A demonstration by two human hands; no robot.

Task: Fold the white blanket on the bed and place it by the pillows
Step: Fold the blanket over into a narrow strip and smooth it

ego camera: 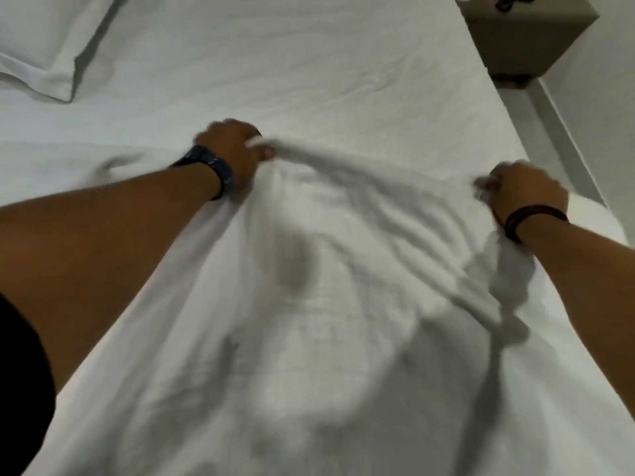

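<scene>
The white blanket (326, 304) hangs stretched between my two hands over the bed (309, 63), its far edge raised and its body draping down toward me. My left hand (233, 146), with a dark watch on the wrist, is shut on one upper corner. My right hand (525, 190), with a dark bracelet on the wrist, is shut on the other corner near the bed's right edge. A white pillow (44, 46) lies at the far left of the bed. The picture is blurred by motion.
A brown bedside cabinet (529, 32) stands beyond the bed's right edge at the top right, with dark items on top. A pale floor strip and wall (591, 132) run along the right side.
</scene>
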